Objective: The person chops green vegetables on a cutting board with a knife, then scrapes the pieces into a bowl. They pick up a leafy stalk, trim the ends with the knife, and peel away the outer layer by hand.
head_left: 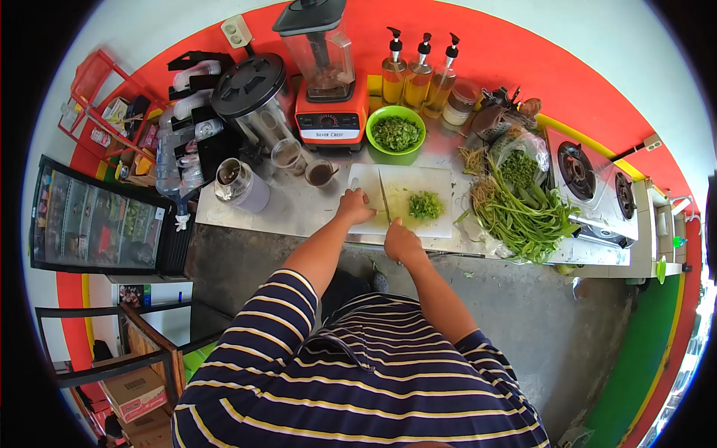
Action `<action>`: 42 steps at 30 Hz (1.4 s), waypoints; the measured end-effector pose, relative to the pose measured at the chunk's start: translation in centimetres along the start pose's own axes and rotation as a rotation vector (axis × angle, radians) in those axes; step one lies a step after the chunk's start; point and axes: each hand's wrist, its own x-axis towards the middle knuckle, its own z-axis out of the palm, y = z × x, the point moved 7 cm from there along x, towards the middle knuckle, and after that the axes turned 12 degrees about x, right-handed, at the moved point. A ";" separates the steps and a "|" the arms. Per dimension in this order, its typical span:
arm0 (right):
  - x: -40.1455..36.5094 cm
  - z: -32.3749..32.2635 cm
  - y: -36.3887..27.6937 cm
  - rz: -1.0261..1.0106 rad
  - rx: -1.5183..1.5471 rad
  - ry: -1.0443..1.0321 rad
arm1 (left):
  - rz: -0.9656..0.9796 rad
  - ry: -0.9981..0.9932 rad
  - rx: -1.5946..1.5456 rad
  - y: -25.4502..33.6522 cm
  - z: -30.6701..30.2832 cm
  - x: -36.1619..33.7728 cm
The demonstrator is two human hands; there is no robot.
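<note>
My right hand (pixel 403 243) is wrapped round the handle of a kitchen knife (pixel 384 196), whose blade points away from me over a white cutting board (pixel 440 177). On the board's left part rests my left hand (pixel 357 207), its fingers curled beside the blade; what they hold, if anything, is too small to make out. A pile of chopped green leaves (pixel 426 205) lies right of the knife. Behind the board stands a green bowl (pixel 396 154) of chopped greens (pixel 396 134).
A blender (pixel 331 112), oil bottles (pixel 417 78) and a steel container (pixel 254 101) line the back. Cups (pixel 320 173) and a jar (pixel 240 185) stand left of the board. To its right are bunched leafy greens (pixel 523 216) and a gas stove (pixel 590 175).
</note>
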 end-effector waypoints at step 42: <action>-1.2 3.3 -0.9 -0.018 0.028 0.134 | 0.090 0.284 -0.156 0.3 -0.3 -1.7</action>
